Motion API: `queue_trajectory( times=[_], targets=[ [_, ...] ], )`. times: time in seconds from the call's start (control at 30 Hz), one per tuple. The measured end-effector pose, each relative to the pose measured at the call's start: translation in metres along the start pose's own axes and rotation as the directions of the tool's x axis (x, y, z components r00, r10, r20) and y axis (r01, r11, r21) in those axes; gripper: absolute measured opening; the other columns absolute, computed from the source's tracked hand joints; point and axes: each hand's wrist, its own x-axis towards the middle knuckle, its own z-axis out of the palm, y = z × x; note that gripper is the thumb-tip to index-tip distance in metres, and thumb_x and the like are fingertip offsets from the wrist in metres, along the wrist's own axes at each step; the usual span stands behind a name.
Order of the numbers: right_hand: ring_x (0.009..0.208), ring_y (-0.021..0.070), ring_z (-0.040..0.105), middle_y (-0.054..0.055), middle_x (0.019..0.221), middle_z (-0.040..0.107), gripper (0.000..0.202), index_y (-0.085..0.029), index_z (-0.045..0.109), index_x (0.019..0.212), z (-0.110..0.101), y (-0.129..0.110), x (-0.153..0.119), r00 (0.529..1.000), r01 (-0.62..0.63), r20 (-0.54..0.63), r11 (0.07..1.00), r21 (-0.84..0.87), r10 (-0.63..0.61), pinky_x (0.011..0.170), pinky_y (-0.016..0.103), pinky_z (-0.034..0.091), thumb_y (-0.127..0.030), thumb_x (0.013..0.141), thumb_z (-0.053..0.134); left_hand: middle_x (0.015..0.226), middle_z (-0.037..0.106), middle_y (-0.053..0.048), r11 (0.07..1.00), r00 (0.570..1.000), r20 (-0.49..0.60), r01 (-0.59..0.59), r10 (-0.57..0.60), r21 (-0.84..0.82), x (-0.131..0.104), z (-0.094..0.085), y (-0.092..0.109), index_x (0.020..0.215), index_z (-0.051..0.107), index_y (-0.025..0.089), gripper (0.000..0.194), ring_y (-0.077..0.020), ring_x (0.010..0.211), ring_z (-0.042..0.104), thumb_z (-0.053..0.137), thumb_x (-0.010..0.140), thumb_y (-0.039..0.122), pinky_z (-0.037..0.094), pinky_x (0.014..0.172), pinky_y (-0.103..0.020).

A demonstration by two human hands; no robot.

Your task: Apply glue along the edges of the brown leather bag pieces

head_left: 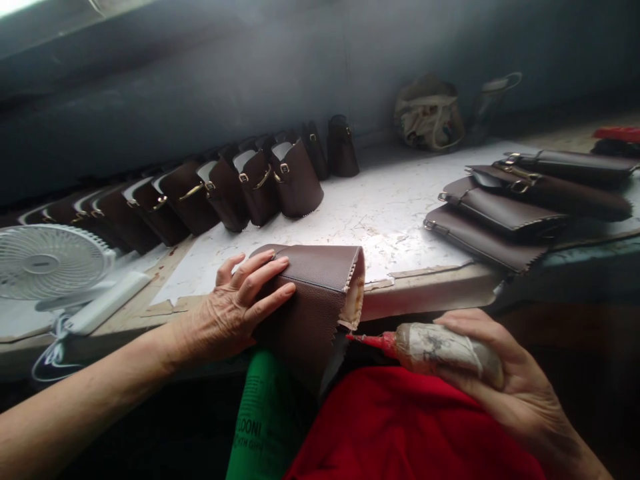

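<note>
My left hand point(240, 297) lies flat on a brown leather bag body point(320, 293) and presses it against the table's front edge, its open zigzag-cut end facing right. My right hand point(505, 373) grips a smeared glue bottle point(440, 350). The bottle's red nozzle point(370, 341) points left and almost touches the bag's lower open edge. Below the bag lie a green printed sheet point(263, 413) and red cloth point(400, 427) on my lap.
A row of several brown bag bodies point(225, 190) with brass buckles stands along the wall. Flat brown leather pieces point(505, 213) are stacked at the right. A small white fan point(47, 260) and a white power strip point(105, 303) sit at the left. A beige bag point(430, 113) rests at the back.
</note>
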Motion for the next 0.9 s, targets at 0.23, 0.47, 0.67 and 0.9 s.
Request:
queue_trajectory(
  times=[0.23,0.47,0.67,0.9],
  targets=[
    [0.11,0.0215,0.073,0.006,0.125,0.069,0.04,-0.032,0.07,0.129,0.004,0.0,-0.004,1.0,0.004,-0.028,0.999,-0.037,-0.005,0.089,0.023,0.062,-0.024,0.093,0.084,0.176,0.033,-0.024,0.999,0.997,-0.066,0.041,-0.042,-0.017,-0.009,0.008,0.007,0.172,0.019,0.03,0.115,-0.0502,0.157,0.041,0.079,0.075,0.019,0.028,0.126,-0.078],
    [0.117,0.0225,0.07,0.007,0.13,0.066,0.043,-0.031,0.069,0.133,0.004,0.005,-0.006,0.996,0.02,-0.083,0.999,-0.042,-0.024,0.096,0.026,0.059,-0.023,0.094,0.084,0.179,0.024,-0.023,0.992,0.976,-0.179,0.124,-0.123,-0.008,-0.016,0.016,0.024,0.176,0.006,0.032,0.118,-0.0487,0.157,0.041,0.073,0.081,0.013,0.028,0.125,-0.078],
    [0.113,0.0236,0.069,0.007,0.128,0.066,0.044,-0.032,0.068,0.134,0.003,0.01,0.002,0.995,0.029,-0.092,0.997,-0.076,-0.036,0.094,0.029,0.059,-0.023,0.094,0.084,0.182,0.018,-0.02,0.988,0.969,-0.201,0.153,-0.147,0.014,-0.021,0.024,0.037,0.176,0.002,0.035,0.129,-0.0474,0.158,0.04,0.07,0.072,0.0,0.032,0.124,-0.079],
    [0.116,0.0246,0.071,0.008,0.13,0.067,0.042,-0.033,0.069,0.134,0.003,0.007,0.001,0.999,0.02,-0.043,0.999,-0.048,-0.022,0.094,0.029,0.061,-0.025,0.095,0.083,0.185,0.006,-0.014,0.99,0.967,-0.216,0.143,-0.137,0.013,-0.028,0.027,0.045,0.176,0.0,0.035,0.13,-0.044,0.162,0.033,0.068,0.071,-0.002,0.031,0.127,-0.078]
  ],
)
